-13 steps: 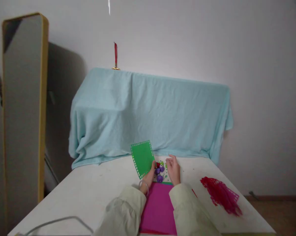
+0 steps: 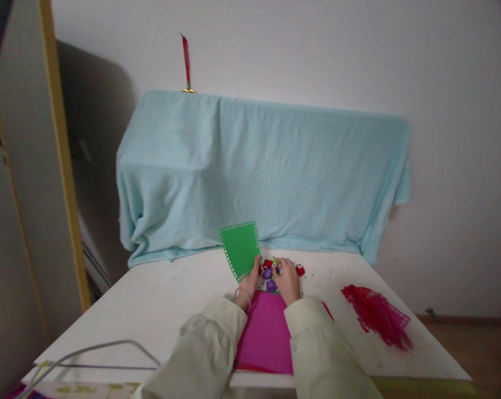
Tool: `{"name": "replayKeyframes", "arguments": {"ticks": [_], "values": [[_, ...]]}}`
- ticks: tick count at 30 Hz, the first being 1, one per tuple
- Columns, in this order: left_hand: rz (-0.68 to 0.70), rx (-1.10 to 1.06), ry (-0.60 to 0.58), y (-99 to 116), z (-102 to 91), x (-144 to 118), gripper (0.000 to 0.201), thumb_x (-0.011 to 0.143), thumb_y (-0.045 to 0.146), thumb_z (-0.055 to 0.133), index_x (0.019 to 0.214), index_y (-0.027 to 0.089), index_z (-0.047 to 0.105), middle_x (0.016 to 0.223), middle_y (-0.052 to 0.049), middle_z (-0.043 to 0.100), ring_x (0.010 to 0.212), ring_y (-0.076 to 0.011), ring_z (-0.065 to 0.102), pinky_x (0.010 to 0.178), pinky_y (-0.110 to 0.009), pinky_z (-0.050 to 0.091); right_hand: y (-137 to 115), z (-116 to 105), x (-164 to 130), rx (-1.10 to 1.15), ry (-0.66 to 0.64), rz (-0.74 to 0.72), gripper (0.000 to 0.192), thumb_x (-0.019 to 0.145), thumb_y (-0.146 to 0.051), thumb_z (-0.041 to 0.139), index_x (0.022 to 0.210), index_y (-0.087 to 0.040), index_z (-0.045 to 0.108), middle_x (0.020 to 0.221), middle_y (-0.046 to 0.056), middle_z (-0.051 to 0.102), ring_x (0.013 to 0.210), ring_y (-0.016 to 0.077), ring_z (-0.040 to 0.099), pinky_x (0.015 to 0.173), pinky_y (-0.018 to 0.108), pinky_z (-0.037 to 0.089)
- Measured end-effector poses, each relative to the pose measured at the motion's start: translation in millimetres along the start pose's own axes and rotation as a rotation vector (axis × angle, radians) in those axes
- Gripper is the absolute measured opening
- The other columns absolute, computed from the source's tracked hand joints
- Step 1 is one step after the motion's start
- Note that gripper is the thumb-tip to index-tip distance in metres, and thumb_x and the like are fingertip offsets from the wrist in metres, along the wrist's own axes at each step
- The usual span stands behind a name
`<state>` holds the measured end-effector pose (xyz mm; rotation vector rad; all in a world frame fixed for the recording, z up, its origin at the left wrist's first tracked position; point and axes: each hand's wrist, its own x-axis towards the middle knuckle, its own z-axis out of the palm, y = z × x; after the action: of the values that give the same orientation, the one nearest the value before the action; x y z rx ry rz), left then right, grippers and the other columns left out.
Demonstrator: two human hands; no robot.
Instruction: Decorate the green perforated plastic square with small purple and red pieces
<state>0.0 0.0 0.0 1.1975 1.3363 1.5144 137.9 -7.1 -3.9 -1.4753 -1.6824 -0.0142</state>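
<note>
My left hand (image 2: 249, 282) pinches the lower edge of a green card (image 2: 240, 247) with a punched white-dotted border and holds it tilted up off the white table (image 2: 159, 310). My right hand (image 2: 286, 280) rests palm down among small pompoms, purple ones (image 2: 268, 274) and red ones (image 2: 267, 263), with its fingers curled over them. One red pompom (image 2: 300, 270) lies just right of that hand. A magenta sheet (image 2: 266, 332) lies flat between my forearms, with a red sheet edge showing beneath it.
A red cut-out lace paper piece (image 2: 377, 317) lies on the table's right part. A light blue cloth (image 2: 259, 166) drapes over a large object at the table's back. A tall mirror with a yellow frame (image 2: 63, 166) leans at the left. A grey cable (image 2: 88, 352) runs along the near left edge.
The camera view shifted and moved closer. My right hand lowered onto the pompoms, and one red pompom now lies to its right. The green card stays held in my left hand.
</note>
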Motion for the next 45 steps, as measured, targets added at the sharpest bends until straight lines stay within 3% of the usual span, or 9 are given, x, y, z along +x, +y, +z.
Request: {"name": "replayKeyframes", "arguments": {"ticks": [5, 10, 15, 19, 23, 27, 30, 36, 45], "values": [[0.032, 0.014, -0.020, 2.7, -2.3, -2.5, 0.045, 0.076, 0.062, 0.056, 0.070, 0.018, 0.065, 0.074, -0.007, 0.069, 0.075, -0.0209, 0.064, 0.088, -0.035, 0.047, 8.2, 2.0, -3.8, -0.088, -0.037, 0.032, 0.015, 0.075, -0.015, 0.057, 0.089, -0.019, 0.063, 0.092, 0.008, 0.061, 0.092, 0.0234, 0.056, 0.085, 0.032, 0.043], [0.029, 0.008, -0.070, -0.6, 0.0, -1.1, 0.044, 0.079, 0.057, 0.055, 0.091, 0.017, 0.069, 0.094, -0.009, 0.071, 0.093, -0.0214, 0.063, 0.099, -0.035, 0.041, 10.3, 3.9, -4.3, -0.106, -0.032, 0.027, 0.010, 0.077, -0.018, 0.058, 0.087, -0.019, 0.061, 0.091, 0.009, 0.061, 0.092, 0.0239, 0.055, 0.084, 0.032, 0.042], [0.053, -0.125, -0.164, -11.7, 4.6, -2.8, 0.056, 0.082, 0.061, 0.050, 0.115, 0.017, 0.063, 0.086, -0.006, 0.069, 0.076, -0.0173, 0.063, 0.078, -0.030, 0.049, 9.0, 4.7, -2.6, -0.018, 0.038, 0.116, 0.017, 0.081, -0.024, 0.057, 0.097, -0.019, 0.059, 0.089, 0.009, 0.063, 0.089, 0.0238, 0.057, 0.078, 0.032, 0.043], [0.046, -0.069, -0.198, -17.9, 3.1, -1.8, 0.055, 0.079, 0.064, 0.051, 0.096, 0.014, 0.069, 0.068, -0.004, 0.065, 0.059, -0.0146, 0.058, 0.064, -0.027, 0.047, 12.0, 12.1, 1.8, 0.287, 0.129, 0.246, 0.032, 0.082, -0.037, 0.058, 0.106, -0.017, 0.056, 0.092, 0.009, 0.065, 0.075, 0.0200, 0.060, 0.072, 0.032, 0.047], [0.044, -0.054, -0.167, -14.3, 2.2, -1.9, 0.050, 0.078, 0.062, 0.052, 0.075, 0.015, 0.068, 0.070, -0.006, 0.067, 0.065, -0.0167, 0.061, 0.070, -0.029, 0.048, 19.1, 24.2, 4.6, 0.596, 0.210, 0.337, 0.043, 0.073, -0.044, 0.065, 0.103, -0.015, 0.058, 0.094, 0.010, 0.066, 0.077, 0.0193, 0.062, 0.072, 0.032, 0.049], [-0.003, -0.005, -0.108, -7.4, 2.9, -3.9, 0.046, 0.078, 0.060, 0.054, 0.066, 0.018, 0.066, 0.069, -0.007, 0.068, 0.072, -0.0194, 0.063, 0.079, -0.030, 0.047, 22.8, 28.8, 3.4, 0.667, 0.200, 0.370, 0.051, 0.068, -0.043, 0.069, 0.109, -0.015, 0.058, 0.098, 0.011, 0.066, 0.074, 0.0184, 0.062, 0.069, 0.032, 0.051], [0.055, 0.013, -0.107, -5.8, 2.7, -4.6, 0.045, 0.080, 0.059, 0.052, 0.061, 0.020, 0.063, 0.067, -0.005, 0.067, 0.071, -0.0183, 0.062, 0.085, -0.031, 0.046, 20.6, 25.8, 2.0, 0.667, 0.179, 0.359, 0.051, 0.068, -0.041, 0.069, 0.111, -0.015, 0.059, 0.101, 0.012, 0.066, 0.072, 0.0190, 0.063, 0.066, 0.033, 0.052], [0.028, 0.012, -0.105, -8.0, 3.3, -2.9, 0.043, 0.076, 0.060, 0.057, 0.064, 0.019, 0.063, 0.064, -0.004, 0.064, 0.069, -0.0186, 0.061, 0.078, -0.032, 0.048, 13.0, 19.7, 1.6, 0.698, 0.161, 0.348, 0.048, 0.067, -0.042, 0.070, 0.106, -0.014, 0.063, 0.090, 0.010, 0.069, 0.070, 0.0209, 0.064, 0.061, 0.032, 0.053], [-0.007, -0.058, -0.086, 4.2, 4.8, -1.8, 0.036, 0.069, 0.048, 0.070, 0.085, 0.016, 0.068, 0.089, -0.011, 0.072, 0.100, -0.0257, 0.062, 0.093, -0.038, 0.045, 8.8, 20.5, 1.6, 0.863, 0.103, 0.362, 0.047, 0.067, -0.038, 0.070, 0.107, -0.016, 0.057, 0.100, 0.010, 0.064, 0.076, 0.0200, 0.065, 0.058, 0.029, 0.053]]}}
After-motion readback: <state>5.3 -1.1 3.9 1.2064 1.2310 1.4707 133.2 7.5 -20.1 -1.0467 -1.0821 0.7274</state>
